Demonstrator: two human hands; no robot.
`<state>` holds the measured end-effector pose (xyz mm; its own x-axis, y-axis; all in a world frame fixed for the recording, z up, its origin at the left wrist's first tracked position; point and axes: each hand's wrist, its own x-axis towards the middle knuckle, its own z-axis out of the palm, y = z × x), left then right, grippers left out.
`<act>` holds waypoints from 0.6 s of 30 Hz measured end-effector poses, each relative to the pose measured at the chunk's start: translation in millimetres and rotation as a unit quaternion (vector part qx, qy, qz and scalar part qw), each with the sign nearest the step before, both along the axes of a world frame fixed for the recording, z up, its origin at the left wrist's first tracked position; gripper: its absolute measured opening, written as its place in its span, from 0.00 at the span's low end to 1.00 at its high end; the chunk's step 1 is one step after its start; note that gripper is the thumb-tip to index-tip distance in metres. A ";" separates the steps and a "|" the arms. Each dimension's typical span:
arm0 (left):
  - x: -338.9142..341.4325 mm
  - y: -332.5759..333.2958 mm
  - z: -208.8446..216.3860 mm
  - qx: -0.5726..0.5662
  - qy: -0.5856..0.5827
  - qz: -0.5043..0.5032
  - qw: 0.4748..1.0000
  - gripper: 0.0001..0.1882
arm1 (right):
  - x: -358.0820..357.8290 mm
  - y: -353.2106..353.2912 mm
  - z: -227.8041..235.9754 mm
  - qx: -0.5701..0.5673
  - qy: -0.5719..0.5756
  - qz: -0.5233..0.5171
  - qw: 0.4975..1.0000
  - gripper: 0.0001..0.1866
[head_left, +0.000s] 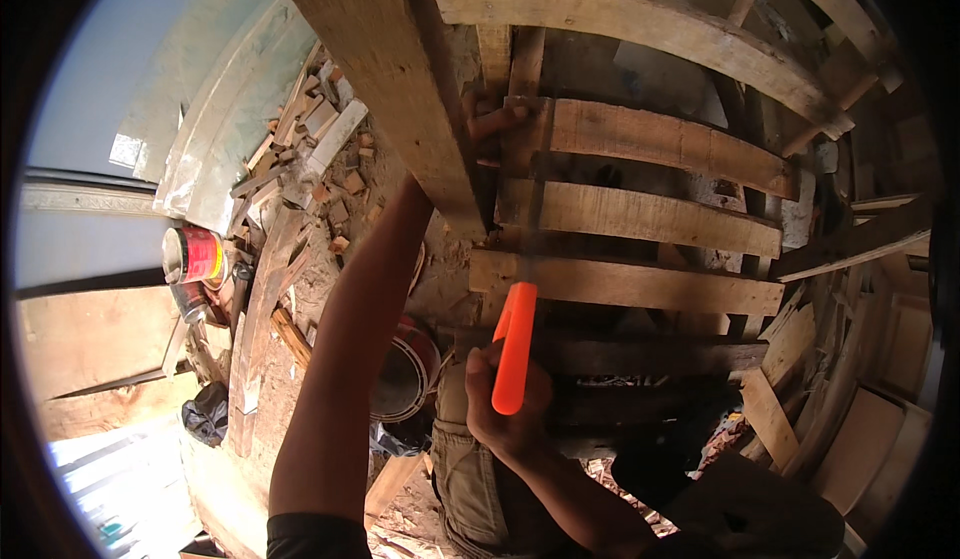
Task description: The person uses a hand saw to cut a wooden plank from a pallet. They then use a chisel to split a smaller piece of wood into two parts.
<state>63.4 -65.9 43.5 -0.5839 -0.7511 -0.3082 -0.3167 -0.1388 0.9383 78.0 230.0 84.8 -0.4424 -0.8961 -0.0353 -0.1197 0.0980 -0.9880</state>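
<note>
Our right hand [500,424] is closed around the orange handle of a handsaw with a long dark metal blade [517,319]; the blade lies across the left ends of several flat, pale brown wooden slats [640,284]. Our left hand [492,122] reaches behind a thick, square-edged wooden beam [390,69], fingers bent at the end of the reddish-brown upper slat [670,144]. The beam hides much of that hand, so we cannot tell how firmly it grips, nor whether the saw's teeth touch wood. To saw well, we judge, we want the left fingers clear of the blade's line, the slat pressed steady, and long, light, straight strokes.

The slats run side by side with open gaps. To their left, wood offcuts [320,119] litter the dusty brown ground [450,294], near a red-and-yellow tin [203,254] and a crumpled black plastic bag [206,414]. A pale blue-grey wall [110,69] stands beyond; bright light falls at lower left.
</note>
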 end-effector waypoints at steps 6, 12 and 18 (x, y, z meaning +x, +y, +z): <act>2.1 -7.0 -14.0 -0.052 0.029 -0.096 0.994 0.40 | 4.7 -38.6 15.8 -0.069 -0.068 -0.044 0.994 0.10; 8.0 -32.0 -56.8 -0.070 0.021 -0.045 0.996 0.38 | 4.9 -35.9 -6.9 -0.013 -0.074 -0.022 0.997 0.10; -5.0 -10.0 -32.8 -0.040 0.032 -0.033 0.998 0.44 | 2.3 -23.4 -29.6 -0.095 -0.065 -0.070 0.991 0.13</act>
